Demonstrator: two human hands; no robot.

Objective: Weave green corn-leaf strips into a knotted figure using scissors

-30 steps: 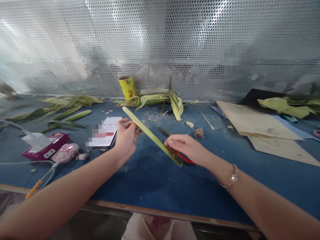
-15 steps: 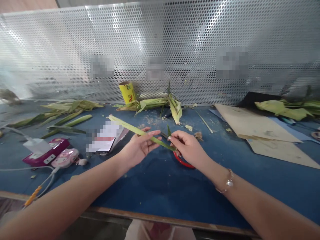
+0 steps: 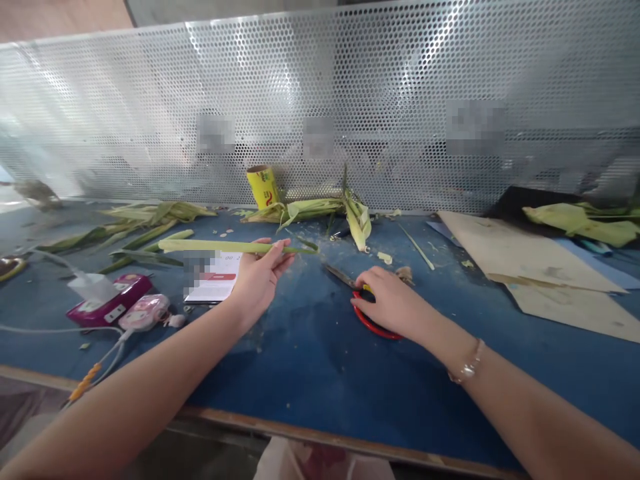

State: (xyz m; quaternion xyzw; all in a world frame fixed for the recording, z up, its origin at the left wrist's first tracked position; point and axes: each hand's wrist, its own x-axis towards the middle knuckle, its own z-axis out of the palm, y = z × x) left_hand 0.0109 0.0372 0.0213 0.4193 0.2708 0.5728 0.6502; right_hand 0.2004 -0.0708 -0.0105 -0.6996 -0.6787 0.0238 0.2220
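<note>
My left hand (image 3: 260,277) pinches a long green leaf strip (image 3: 220,247), held level above the blue table (image 3: 310,360) and pointing left over a phone (image 3: 215,275). My right hand (image 3: 393,303) lies on a pair of red-handled scissors (image 3: 373,321) that rest on the table, its fingers curled over the handles. The scissor blades (image 3: 339,273) stick out to the upper left of that hand. A bracelet (image 3: 467,365) sits on my right wrist.
A yellow tape roll (image 3: 263,185) and a heap of corn husks (image 3: 320,208) lie by the perforated metal screen (image 3: 350,100). More husks (image 3: 145,223) lie far left. A pink charger (image 3: 113,300) with cables sits front left. Cardboard sheets (image 3: 525,257) lie at the right.
My right hand let go of the leaf strip and dropped onto the scissors. My left hand swung the strip from a slant to level, pointing left.
</note>
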